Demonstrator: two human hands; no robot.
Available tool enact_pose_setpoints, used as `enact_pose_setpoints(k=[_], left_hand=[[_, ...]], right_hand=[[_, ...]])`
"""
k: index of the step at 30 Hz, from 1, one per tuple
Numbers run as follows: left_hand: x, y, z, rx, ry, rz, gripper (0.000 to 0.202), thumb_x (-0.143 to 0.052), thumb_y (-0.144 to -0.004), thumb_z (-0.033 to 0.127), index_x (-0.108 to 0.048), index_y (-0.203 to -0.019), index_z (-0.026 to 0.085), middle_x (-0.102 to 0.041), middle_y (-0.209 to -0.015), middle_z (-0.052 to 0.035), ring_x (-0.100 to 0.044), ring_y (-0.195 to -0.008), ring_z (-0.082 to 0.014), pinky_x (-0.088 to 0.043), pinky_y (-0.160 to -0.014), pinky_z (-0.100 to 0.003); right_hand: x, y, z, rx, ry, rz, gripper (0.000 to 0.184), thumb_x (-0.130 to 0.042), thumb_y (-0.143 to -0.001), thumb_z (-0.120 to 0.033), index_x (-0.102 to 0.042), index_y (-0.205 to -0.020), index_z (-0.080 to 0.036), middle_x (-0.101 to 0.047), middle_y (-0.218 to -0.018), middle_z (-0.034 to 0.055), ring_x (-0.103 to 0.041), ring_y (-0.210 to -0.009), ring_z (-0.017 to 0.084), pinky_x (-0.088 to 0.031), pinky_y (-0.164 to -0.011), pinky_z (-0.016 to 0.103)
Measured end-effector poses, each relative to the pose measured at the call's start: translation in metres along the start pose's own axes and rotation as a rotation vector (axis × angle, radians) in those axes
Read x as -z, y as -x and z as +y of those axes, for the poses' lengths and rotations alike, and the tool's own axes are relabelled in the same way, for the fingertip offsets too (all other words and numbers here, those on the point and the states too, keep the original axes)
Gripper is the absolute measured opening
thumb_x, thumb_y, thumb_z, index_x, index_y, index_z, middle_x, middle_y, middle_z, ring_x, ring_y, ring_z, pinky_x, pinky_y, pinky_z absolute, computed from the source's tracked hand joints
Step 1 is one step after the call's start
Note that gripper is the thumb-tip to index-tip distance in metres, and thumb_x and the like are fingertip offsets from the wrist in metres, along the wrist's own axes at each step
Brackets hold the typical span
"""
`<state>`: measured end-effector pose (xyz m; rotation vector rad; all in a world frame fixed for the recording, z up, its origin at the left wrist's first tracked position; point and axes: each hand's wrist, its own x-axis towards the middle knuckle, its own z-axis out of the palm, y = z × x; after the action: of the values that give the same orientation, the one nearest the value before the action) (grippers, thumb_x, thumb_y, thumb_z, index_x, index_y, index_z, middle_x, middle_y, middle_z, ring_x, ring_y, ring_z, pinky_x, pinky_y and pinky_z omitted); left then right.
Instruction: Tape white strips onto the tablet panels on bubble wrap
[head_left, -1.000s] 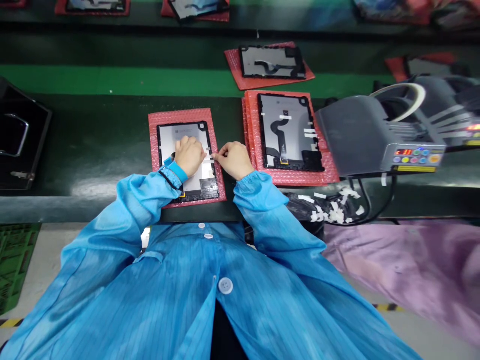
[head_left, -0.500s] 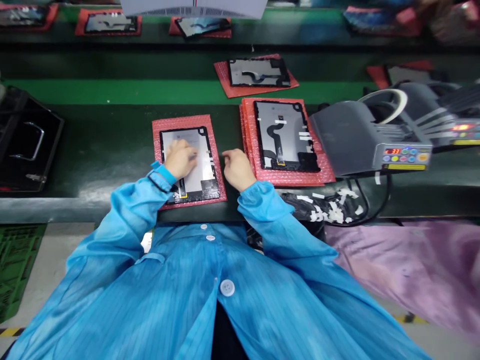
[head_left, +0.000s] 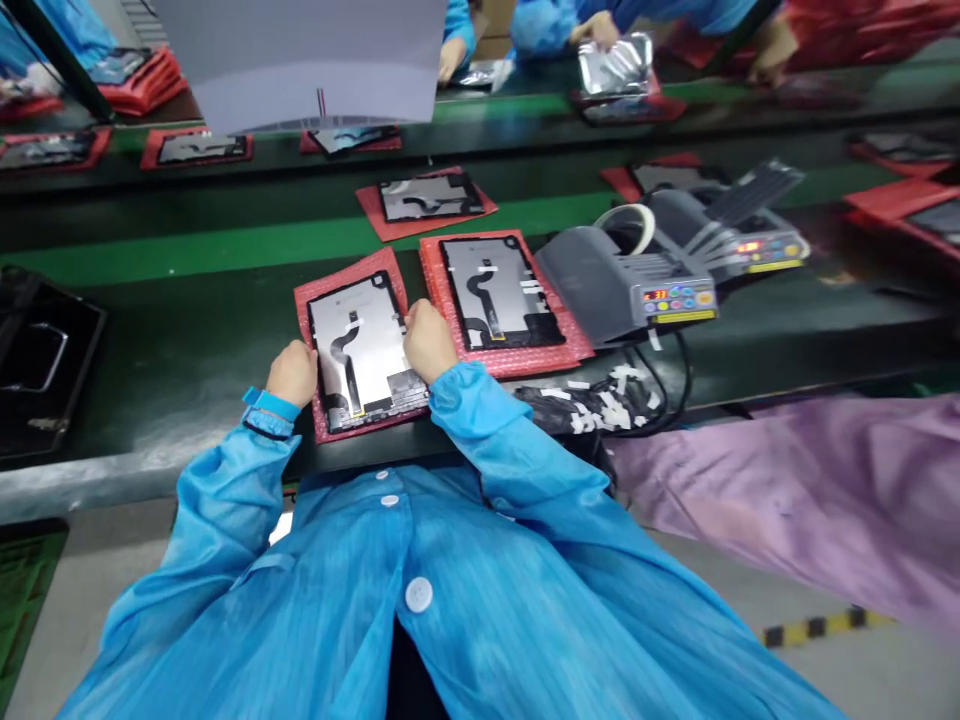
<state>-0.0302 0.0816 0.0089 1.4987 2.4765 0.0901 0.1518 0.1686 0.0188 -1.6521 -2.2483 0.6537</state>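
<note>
I see the tablet panel on its red bubble wrap at the desk's near edge, long axis running away from me. My left hand and right hand flank it, each curled on a long side, equally near.

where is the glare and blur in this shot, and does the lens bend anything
Head view: overhead light glares off the near panel between the left hand and right hand, and off the bench edge; far co-workers' hands and the top right corner are smeared; the conveyor belt tilts and bows from the wide lens; the tape dispenser display stays readable as lit digits.
</note>
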Motion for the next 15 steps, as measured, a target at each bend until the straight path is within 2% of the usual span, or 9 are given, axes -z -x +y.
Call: enact_pose_setpoints(k=[2, 5, 8, 11, 13, 15], left_hand=[[0.012, -0.01, 0.029, -0.08, 0.063, -0.002, 0.028, -0.038, -0.096, 0.02, -0.063, -0.105, 0.01, -0.07, -0.107, -0.0194, -0.065, -0.105, -0.031, -0.05, -0.092, -0.039], [0.024, -0.03, 0.089, -0.259, 0.149, 0.041, 0.026, -0.039, -0.097, 0.019, -0.062, -0.105, 0.011, -0.07, -0.11, -0.0174, -0.065, -0.109, -0.0289, -0.049, -0.095, -0.037], [0.021, -0.048, 0.148, -0.362, 0.228, 0.015, 0.026, -0.041, -0.096, 0.016, -0.062, -0.109, 0.008, -0.069, -0.113, -0.0196, -0.065, -0.111, -0.0295, -0.048, -0.096, -0.038], [0.007, -0.06, 0.182, -0.42, 0.287, -0.068, 0.021, -0.048, -0.094, 0.015, -0.066, -0.102, 0.008, -0.071, -0.107, -0.0211, -0.068, -0.107, -0.031, -0.05, -0.093, -0.038], [-0.001, -0.07, 0.186, -0.444, 0.3, -0.096, 0.016, -0.054, -0.093, 0.017, -0.068, -0.091, 0.011, -0.072, -0.102, -0.0194, -0.069, -0.104, -0.0308, -0.051, -0.09, -0.037], [-0.006, -0.082, 0.176, -0.467, 0.332, -0.089, 0.016, -0.057, -0.092, 0.022, -0.068, -0.083, 0.014, -0.073, -0.096, -0.0157, -0.069, -0.1, -0.0289, -0.051, -0.087, -0.035]], right_hand=[[0.033, -0.007, 0.02, -0.036, 0.012, 0.098, 0.027, -0.035, -0.096, -0.012, -0.059, -0.109, -0.011, -0.067, -0.107, 0.0152, -0.061, -0.098, 0.023, -0.045, -0.088, 0.032], [0.088, -0.022, 0.058, -0.151, 0.112, 0.206, 0.024, -0.041, -0.095, -0.014, -0.06, -0.108, -0.011, -0.067, -0.106, 0.0158, -0.06, -0.101, 0.023, -0.044, -0.091, 0.032], [0.126, -0.034, 0.089, -0.232, 0.308, 0.173, 0.028, -0.041, -0.096, -0.012, -0.061, -0.114, -0.005, -0.065, -0.114, 0.0202, -0.06, -0.108, 0.025, -0.043, -0.095, 0.034], [0.132, -0.04, 0.101, -0.258, 0.438, 0.083, 0.03, -0.043, -0.092, -0.003, -0.062, -0.115, 0.001, -0.063, -0.118, 0.0277, -0.062, -0.11, 0.029, -0.044, -0.094, 0.038], [0.124, -0.049, 0.097, -0.233, 0.489, 0.058, 0.028, -0.046, -0.088, 0.001, -0.065, -0.108, 0.002, -0.061, -0.118, 0.031, -0.062, -0.11, 0.033, -0.046, -0.09, 0.041], [0.116, -0.07, 0.087, -0.121, 0.536, 0.051, 0.027, -0.047, -0.086, 0.002, -0.067, -0.103, 0.001, -0.062, -0.116, 0.0309, -0.062, -0.111, 0.036, -0.048, -0.089, 0.043]])
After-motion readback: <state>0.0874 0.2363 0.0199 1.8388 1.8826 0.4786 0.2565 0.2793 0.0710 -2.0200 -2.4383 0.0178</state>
